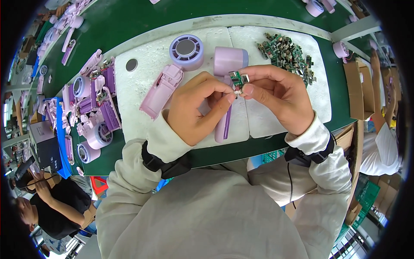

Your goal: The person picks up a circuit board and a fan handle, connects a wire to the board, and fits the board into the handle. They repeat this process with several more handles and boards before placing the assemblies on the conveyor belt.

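Between the thumb and fingers of my right hand (pixel 278 97) is a small green circuit board (pixel 236 79) with metal parts on it. My left hand (pixel 199 105) is closed in a pinch at the board's lower edge; a tiny pale piece shows there, too small to name. Below both hands lies a lilac handheld fan, its round head (pixel 230 60) beyond my fingers and its handle (pixel 223 127) partly hidden by them. Left of it rest a lilac handle shell (pixel 159 93) and another fan head (pixel 186 49) with a grey disc in its middle.
White foam sheets (pixel 133 93) cover the green bench (pixel 215 7). A heap of circuit boards (pixel 286 54) lies at the far right, a loose grey disc (pixel 131 65) at the far left. Lilac fan parts (pixel 92 105) crowd the left side. A cardboard box (pixel 360 90) stands right; other people work nearby.
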### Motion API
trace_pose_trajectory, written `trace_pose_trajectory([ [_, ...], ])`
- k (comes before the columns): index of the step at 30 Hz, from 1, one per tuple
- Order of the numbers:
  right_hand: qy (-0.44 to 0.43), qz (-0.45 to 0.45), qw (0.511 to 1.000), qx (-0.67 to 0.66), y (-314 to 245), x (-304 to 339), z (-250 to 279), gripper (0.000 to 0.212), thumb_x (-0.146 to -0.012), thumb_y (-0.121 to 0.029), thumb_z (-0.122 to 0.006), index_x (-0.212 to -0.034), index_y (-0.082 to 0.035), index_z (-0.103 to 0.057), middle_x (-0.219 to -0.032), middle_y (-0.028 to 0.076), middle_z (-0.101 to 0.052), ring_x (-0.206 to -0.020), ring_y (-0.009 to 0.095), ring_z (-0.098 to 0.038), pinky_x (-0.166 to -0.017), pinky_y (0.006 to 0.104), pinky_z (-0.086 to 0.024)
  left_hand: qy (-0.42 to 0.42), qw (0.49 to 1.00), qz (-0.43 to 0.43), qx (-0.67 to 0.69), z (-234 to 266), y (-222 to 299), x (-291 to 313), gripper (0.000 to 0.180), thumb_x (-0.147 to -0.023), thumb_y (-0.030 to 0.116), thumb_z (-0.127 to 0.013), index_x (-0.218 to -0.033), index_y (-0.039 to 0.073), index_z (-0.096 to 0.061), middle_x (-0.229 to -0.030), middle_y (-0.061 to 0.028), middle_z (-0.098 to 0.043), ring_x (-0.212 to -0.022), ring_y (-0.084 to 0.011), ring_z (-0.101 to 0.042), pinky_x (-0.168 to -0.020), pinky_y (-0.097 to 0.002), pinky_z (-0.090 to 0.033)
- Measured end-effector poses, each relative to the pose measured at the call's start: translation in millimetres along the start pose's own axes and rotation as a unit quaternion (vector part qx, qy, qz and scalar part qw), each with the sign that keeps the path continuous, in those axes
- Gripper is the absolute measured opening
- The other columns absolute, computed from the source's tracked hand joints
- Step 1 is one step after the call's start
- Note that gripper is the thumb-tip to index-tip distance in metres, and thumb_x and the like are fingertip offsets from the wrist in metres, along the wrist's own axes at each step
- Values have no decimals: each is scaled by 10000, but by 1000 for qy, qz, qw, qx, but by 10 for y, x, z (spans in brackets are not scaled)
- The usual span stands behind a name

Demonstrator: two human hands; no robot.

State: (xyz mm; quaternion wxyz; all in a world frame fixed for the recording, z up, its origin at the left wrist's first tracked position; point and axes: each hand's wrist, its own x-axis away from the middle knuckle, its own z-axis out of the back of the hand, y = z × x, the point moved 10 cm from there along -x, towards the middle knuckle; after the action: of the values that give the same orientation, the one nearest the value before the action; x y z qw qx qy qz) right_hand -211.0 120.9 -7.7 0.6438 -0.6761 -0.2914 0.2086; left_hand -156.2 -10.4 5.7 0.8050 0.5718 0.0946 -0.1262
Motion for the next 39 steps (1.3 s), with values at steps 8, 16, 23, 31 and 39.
trace_pose_trajectory([
  [8, 3, 15, 999, 29, -52, -2, 3, 326, -936, -27, -673, -1252, 30, -618, -1107, 101, -698, -1001, 162, -671, -885, 303, -550, -9, 1000, -2, 7, 0, 15, 2, 67, -900, 37, -677, -958, 14, -653, -826, -69, -569, -667, -146, -575, -588, -275, -454],
  [16, 3, 18, 999, 31, -99, 18, 3, 319, -936, -23, -670, -1248, 23, -623, -1108, 107, -695, -993, 160, -671, -875, 301, -551, -9, 1000, -10, 20, -13, 25, 22, 70, -895, 32, -676, -955, 10, -648, -831, -71, -568, -669, -149, -574, -586, -281, -463],
  [23, -3, 12, 999, 39, -89, 23, -12, 292, -943, -13, -656, -1231, 25, -629, -1116, 118, -694, -986, 164, -675, -878, 304, -554, -12, 999, -13, 28, -19, 29, 7, 71, -891, 26, -676, -952, 9, -644, -833, -74, -567, -672, -153, -575, -587, -283, -467],
  [31, 18, 26, 996, 87, -139, 62, -28, 268, -943, 6, -644, -1209, 33, -660, -1090, 124, -716, -981, 173, -687, -873, 294, -568, -14, 999, -28, 11, -30, 46, 9, 65, -890, 21, -675, -950, 13, -649, -831, -75, -568, -673, -153, -577, -585, -285, -463],
  [39, 46, 9, 987, 151, -167, 96, -43, 244, -937, 6, -653, -1178, 34, -685, -1064, 136, -731, -934, 169, -702, -862, 290, -578, 3, 1000, -15, 22, -18, 41, 22, 58, -897, 23, -673, -953, 16, -661, -826, -70, -578, -658, -152, -576, -580, -279, -455],
])
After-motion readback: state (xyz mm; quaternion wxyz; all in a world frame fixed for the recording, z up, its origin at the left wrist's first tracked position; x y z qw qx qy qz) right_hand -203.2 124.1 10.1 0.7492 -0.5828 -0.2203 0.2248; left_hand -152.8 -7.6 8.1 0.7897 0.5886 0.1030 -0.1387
